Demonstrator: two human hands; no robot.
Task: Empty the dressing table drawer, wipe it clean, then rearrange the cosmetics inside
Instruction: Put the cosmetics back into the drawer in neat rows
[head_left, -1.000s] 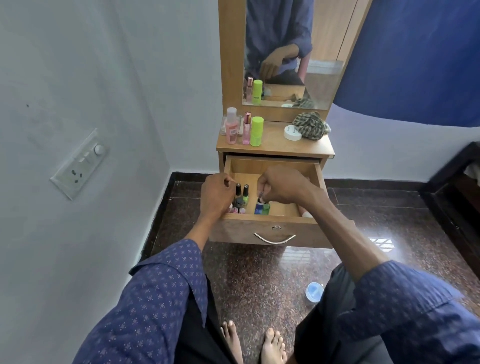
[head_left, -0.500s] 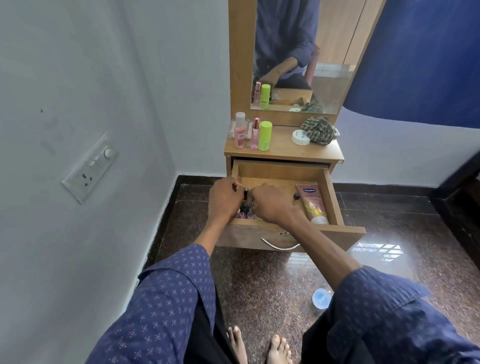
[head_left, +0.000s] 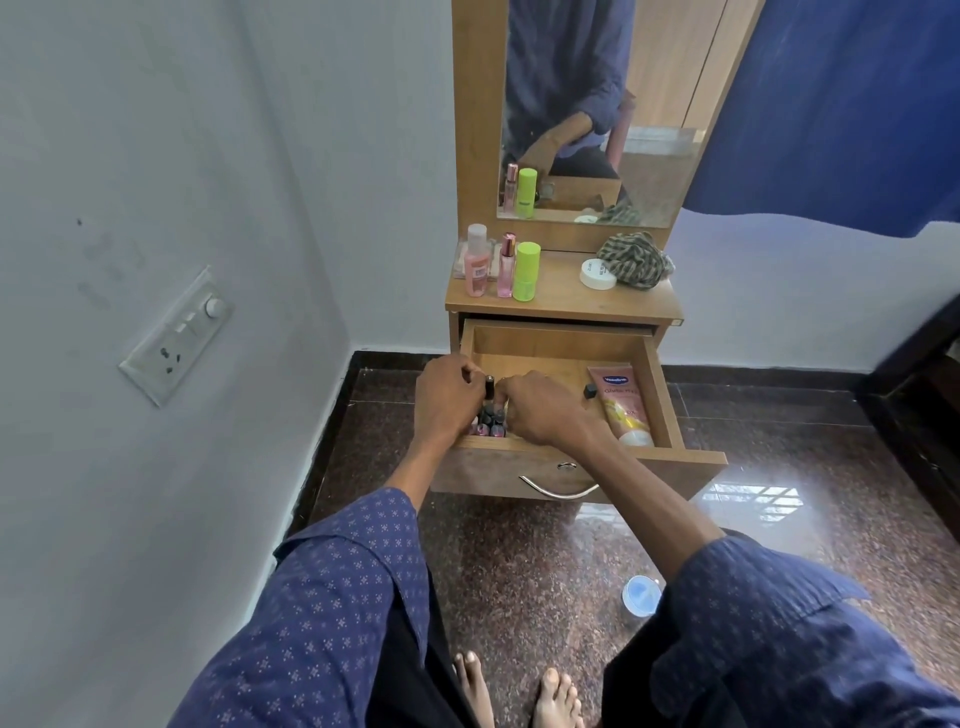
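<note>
1. You are in a home, most likely a bedroom corner.
2. A small wooden dressing table (head_left: 566, 304) with a mirror (head_left: 597, 114) stands against the wall.
3. Cosmetic bottles (head_left: 501, 267) sit on its top.
4. You see painted walls, a switchboard (head_left: 176, 335), a polished stone floor (head_left: 779, 519) and your bare feet (head_left: 519, 691).
</note>
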